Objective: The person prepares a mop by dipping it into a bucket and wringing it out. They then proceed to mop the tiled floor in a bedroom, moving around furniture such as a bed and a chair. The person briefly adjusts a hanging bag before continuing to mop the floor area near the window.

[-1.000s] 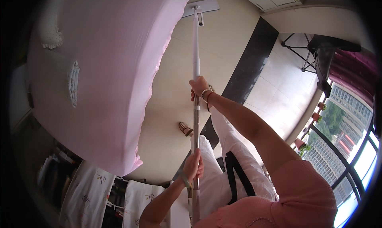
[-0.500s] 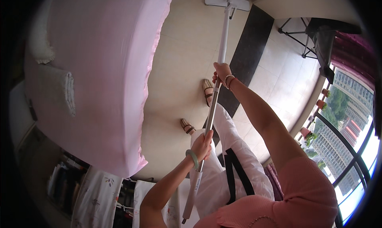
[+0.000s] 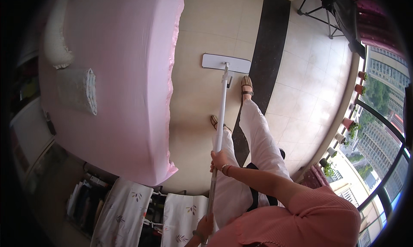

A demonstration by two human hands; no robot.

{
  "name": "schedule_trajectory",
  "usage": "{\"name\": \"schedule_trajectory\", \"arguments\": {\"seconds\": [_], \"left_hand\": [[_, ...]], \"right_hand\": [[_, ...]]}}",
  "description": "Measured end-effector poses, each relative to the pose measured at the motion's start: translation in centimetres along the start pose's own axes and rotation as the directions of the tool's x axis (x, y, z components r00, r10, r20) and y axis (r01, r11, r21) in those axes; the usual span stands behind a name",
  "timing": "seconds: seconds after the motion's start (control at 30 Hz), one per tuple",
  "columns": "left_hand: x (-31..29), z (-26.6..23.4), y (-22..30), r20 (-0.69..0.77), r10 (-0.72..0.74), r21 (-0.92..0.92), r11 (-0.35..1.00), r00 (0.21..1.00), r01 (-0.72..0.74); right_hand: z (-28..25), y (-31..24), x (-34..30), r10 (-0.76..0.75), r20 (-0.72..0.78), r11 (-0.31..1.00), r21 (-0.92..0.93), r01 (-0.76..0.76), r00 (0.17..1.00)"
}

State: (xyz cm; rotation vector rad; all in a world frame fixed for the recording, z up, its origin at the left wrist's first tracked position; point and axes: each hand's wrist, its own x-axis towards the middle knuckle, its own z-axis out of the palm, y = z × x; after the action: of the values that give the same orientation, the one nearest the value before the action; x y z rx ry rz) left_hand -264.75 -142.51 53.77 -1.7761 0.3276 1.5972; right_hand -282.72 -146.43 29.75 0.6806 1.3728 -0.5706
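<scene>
A flat mop (image 3: 220, 130) runs up the middle of the view, its white pole slanting slightly. Its rectangular white head (image 3: 211, 61) lies flat on the beige tiles just ahead of my feet. My right hand (image 3: 220, 160), with bands at the wrist, is wrapped round the pole where the white tube meets the metal one. Lower down, close to my body, my left hand (image 3: 204, 226) grips the metal part. A bangle shows on that wrist, and the pole's bottom end is mostly out of sight.
A bed with a pink cover (image 3: 116, 118) stands on the left. A black floor strip (image 3: 269, 44) runs past my right shoe (image 3: 246, 86). Black stand legs (image 3: 329, 18) rise at the upper right. Potted plants (image 3: 349, 125) line the windowsill. Cloth-covered shelving (image 3: 122, 212) is at lower left.
The mop head has slid back toward my feet. Both hands have drawn the pole down and closer to my body. My right foot now stands farther forward, beside the mop head.
</scene>
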Motion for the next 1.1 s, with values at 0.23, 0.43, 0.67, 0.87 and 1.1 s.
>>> {"name": "schedule_trajectory", "arguments": {"seconds": [0.23, 0.43, 0.67, 0.87, 1.1], "left_hand": [[1.7, 2.9, 10.1, 0.183, 0.048, -0.106, 0.994, 0.982, -0.029], [6.2, 11.6, 29.8, 0.305, 0.202, -0.155, 0.975, 0.931, -0.16], [6.9, 18.0, 44.1, 0.377, 0.284, 0.089, 0.937, 0.882, -0.339], [6.8, 23.0, 45.0, 0.396, 0.335, 0.078, 0.915, 0.855, -0.395], [7.2, 16.5, 33.4, 0.268, 0.291, 0.225, 0.908, 0.918, -0.354]], "right_hand": [[-2.9, -10.0, 2.5, -0.132, -0.091, 0.991, -0.04, 0.129, 0.987], [-10.9, -32.3, 7.9, -0.343, -0.066, 0.931, -0.152, 0.331, 0.937], [-20.8, -45.3, 9.0, -0.395, -0.246, 0.911, 0.023, 0.413, 0.885], [-26.2, -46.3, 8.4, -0.371, -0.242, 0.911, 0.093, 0.402, 0.897], [-21.7, -33.2, 7.7, -0.34, -0.257, 0.93, 0.049, 0.364, 0.905]]}}
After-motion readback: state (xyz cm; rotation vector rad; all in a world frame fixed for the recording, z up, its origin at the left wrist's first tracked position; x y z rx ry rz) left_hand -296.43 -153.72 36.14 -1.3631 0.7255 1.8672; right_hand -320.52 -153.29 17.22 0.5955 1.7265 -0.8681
